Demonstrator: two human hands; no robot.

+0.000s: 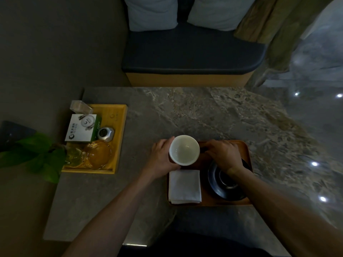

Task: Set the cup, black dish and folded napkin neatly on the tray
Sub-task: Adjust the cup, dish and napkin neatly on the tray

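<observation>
Head view is showing the left hand (161,154) gripping an empty white ceramic cup (184,150) at the brown wooden tray's (247,154) far-left corner; the right hand (223,154) is resting loosely curled beside it, holding nothing, over the round black dish (227,184), right of the folded white napkin (184,186).

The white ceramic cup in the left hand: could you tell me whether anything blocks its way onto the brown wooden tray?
The white ceramic cup hangs over the brown wooden tray's far left corner. Only the right hand rests beside it; nothing visible blocks it.
</observation>
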